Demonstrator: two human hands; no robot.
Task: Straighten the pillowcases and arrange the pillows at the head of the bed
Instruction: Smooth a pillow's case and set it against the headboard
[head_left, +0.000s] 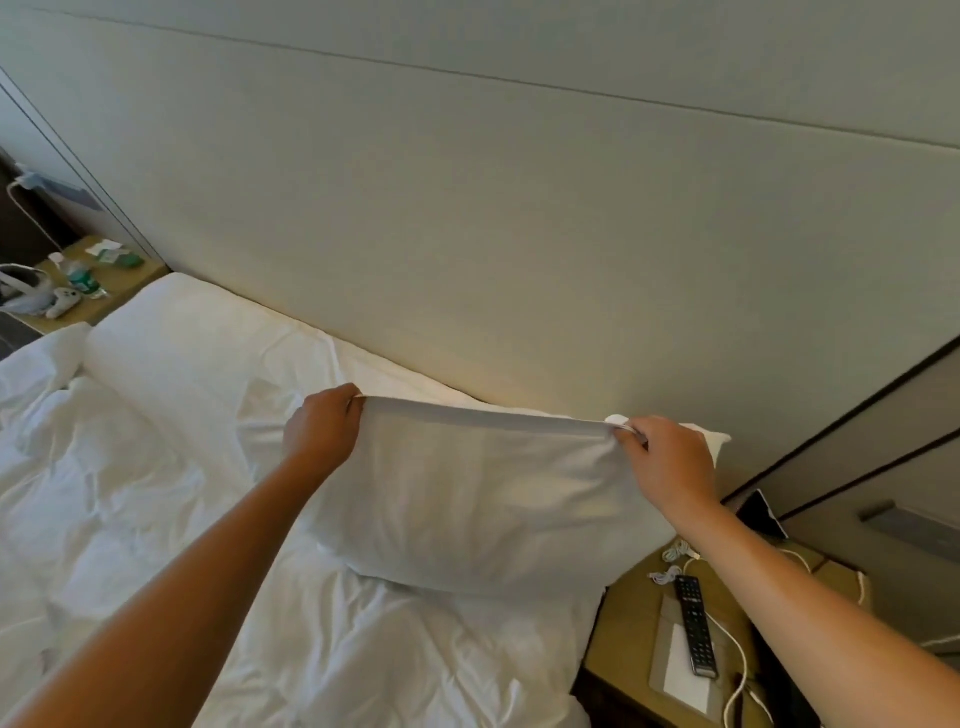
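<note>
A black remote control (695, 626) lies on the table (631, 631) below and right of the right grip, with white cables (740, 670) beside it. Far left of the left grip, another table (130, 278) carries a green-labelled bottle (78, 278) and a white game controller (63, 301). A pale padded headboard (467, 234) rises beyond both grips.
</note>
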